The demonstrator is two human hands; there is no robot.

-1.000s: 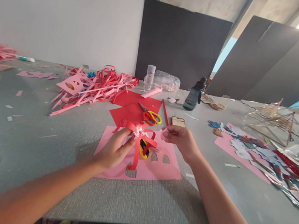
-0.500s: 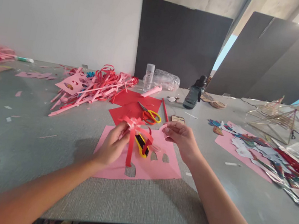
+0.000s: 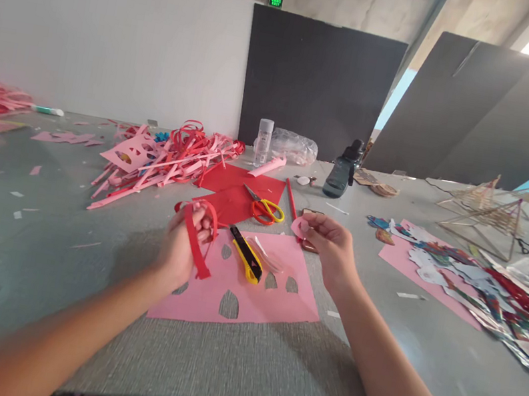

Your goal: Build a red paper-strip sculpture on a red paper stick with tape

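Note:
My left hand [image 3: 184, 238] is closed around a bunch of red paper strips [image 3: 194, 244], whose ends curl over the fingers and hang down. In my right hand [image 3: 326, 239] a small pink paper piece [image 3: 297, 226] is pinched between thumb and fingers. Between the hands lies a pink paper sheet [image 3: 256, 308] with several petal-shaped holes cut in it. On that sheet rests a yellow and black utility knife [image 3: 247, 256], beside thin pale strips [image 3: 267, 256]. Just beyond are scissors [image 3: 265, 210] with red and yellow handles, on red paper [image 3: 223, 201].
A heap of pink and red paper strips [image 3: 169, 158] lies at the back left. Further back stand a clear bottle [image 3: 263, 144] and a dark water bottle [image 3: 339, 173]. A phone [image 3: 310, 245] is partly under my right hand. Paper cutouts [image 3: 446, 262] and a stick frame [image 3: 490, 212] are rightward.
My left hand has moved left with the red strips and turned, uncovering more of the knife and pink sheet. My right hand has shifted slightly right, still holding the pink piece.

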